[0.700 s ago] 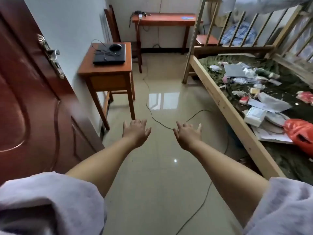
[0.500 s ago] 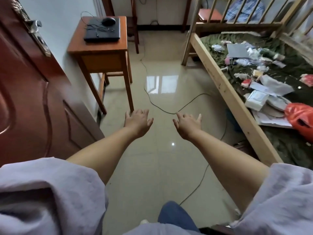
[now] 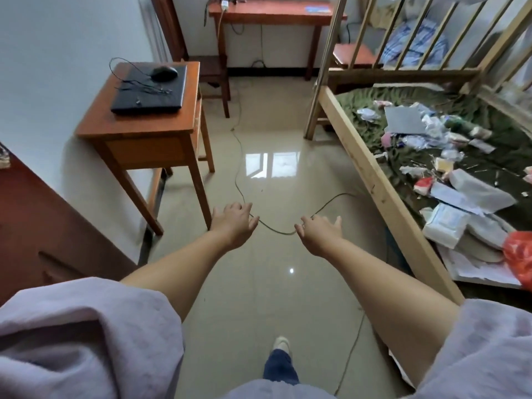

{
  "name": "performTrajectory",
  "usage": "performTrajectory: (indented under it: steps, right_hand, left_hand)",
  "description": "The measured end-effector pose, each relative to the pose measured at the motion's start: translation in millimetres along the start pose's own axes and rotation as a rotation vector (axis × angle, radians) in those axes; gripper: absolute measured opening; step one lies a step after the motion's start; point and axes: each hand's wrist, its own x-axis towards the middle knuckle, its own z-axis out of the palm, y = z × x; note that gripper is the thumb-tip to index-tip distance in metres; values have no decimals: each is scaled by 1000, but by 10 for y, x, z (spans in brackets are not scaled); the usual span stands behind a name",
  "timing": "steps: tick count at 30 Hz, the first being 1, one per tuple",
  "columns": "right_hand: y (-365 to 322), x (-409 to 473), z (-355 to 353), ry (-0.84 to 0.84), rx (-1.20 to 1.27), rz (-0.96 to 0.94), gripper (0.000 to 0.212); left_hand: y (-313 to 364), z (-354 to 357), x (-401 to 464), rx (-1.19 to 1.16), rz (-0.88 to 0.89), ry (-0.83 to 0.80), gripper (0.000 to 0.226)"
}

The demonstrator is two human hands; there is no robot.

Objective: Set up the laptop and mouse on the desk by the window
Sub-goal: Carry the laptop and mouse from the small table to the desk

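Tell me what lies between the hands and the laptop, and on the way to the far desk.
Nothing visible stands between the left hand or right hand and the closed laptop on the side table. Toward the far desk, a cable trails across the floor and a chair stands near the desk.

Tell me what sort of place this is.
Most likely a small bedroom or dorm room. A wooden bed frame strewn with packets runs along the right, a small wooden table holds a closed laptop and mouse, and a long desk stands at the far wall.
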Motion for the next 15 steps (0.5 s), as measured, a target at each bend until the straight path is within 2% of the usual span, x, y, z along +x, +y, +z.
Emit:
performTrajectory:
  steps: [7,15]
  right_hand:
    - [313,1276,-566,-2,1,-17,43]
    - [72,3034,-1181,32,-12,-101,49]
  left_hand:
    - [129,-366,1201,-73,-9,67,55]
    - [-426,-807,2766,-82,-86,92,55]
